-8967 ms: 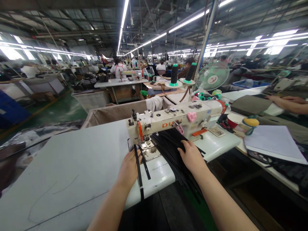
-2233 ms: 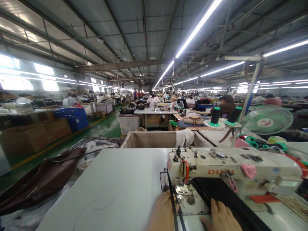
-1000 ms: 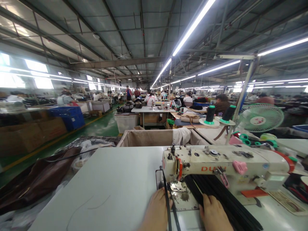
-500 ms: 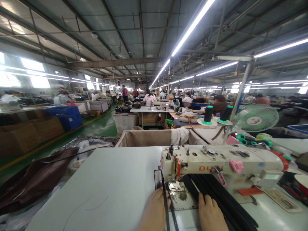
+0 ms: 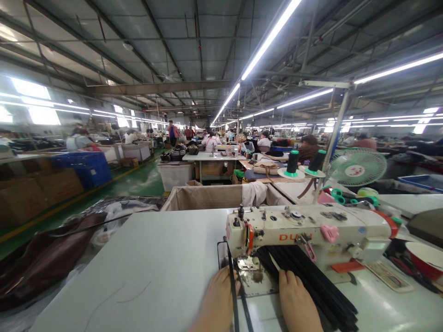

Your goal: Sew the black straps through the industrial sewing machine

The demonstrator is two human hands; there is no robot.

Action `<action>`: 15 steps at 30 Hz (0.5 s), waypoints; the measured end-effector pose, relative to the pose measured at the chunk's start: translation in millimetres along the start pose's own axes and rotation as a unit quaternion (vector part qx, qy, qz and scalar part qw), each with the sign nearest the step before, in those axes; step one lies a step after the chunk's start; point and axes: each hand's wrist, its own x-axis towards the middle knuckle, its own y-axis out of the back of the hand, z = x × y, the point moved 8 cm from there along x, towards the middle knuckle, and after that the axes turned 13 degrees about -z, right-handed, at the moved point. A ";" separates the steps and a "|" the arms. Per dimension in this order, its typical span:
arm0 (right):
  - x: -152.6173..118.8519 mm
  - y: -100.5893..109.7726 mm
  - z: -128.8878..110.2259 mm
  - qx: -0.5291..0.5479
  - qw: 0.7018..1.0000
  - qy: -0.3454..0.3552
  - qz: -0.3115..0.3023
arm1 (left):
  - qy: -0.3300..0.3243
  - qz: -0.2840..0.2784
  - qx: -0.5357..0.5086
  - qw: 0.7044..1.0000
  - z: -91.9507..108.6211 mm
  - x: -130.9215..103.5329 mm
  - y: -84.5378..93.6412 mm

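Observation:
My left hand is closed at the left of the sewing machine, its fingers curled beside the metal needle plate. A narrow black strip runs over those fingers toward the front edge, and a second black strip hangs just right of it. Under the machine's arm lies a thick bundle of long black strips. My right hand rests at the bundle's left edge with its fingers together, closed on the strips there. A pale sliver shows beyond its fingertips; what it is I cannot tell.
Two black thread cones and a green fan stand behind the machine. A fabric-lined bin adjoins the table's far edge. Dark brown material lies at left. A red-and-white bowl sits at right. People work farther back.
The view has turned slightly right, so everything sits a little farther left. Both hands keep nearly the same places by the machine, on the same strips.

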 end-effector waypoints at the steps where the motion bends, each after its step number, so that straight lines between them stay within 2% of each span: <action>1: 0.9 0.3 0.8 -0.004 1.000 0.000 0.004 | 0.002 -0.001 -0.004 1.000 0.0 0.0 0.2; 7: 2.6 15.6 11.4 0.000 1.000 -0.020 -0.002 | 0.022 0.018 -0.018 0.999 -5.3 -2.1 0.9; 10: 1.2 21.4 24.4 0.106 0.991 -0.057 -0.051 | 0.021 0.026 -0.026 0.999 -8.5 -3.3 -0.6; 12: -1.6 13.5 34.9 0.259 0.955 -0.098 -0.104 | 0.022 0.029 -0.034 0.999 -9.8 -3.6 -1.1; 15: -6.9 -3.5 39.7 0.432 0.880 -0.124 -0.151 | 0.022 0.039 -0.041 0.998 -9.6 -4.2 0.5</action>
